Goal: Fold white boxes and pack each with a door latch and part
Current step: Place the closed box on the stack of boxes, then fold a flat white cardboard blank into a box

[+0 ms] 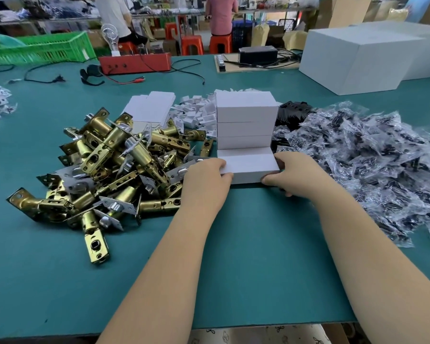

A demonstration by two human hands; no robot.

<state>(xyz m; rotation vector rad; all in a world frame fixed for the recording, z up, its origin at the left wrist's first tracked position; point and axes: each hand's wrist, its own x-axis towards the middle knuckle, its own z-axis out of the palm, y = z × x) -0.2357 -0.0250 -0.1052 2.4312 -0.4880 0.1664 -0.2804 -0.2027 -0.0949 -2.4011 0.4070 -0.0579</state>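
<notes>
While the green table (pixel 246 256) filled most of the frame, a closed white box (pixel 249 167) lay at centre against a stack of boxes (pixel 245 120), long axis left-right, gripped at its ends between left hand (pixel 207 176) and right hand (pixel 291 171).

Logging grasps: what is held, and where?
Both hands hold one closed white box by its short ends: left hand on the left end, right hand on the right.

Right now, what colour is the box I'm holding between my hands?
White, plain and unprinted. The box shows clearly in the head view.
</notes>
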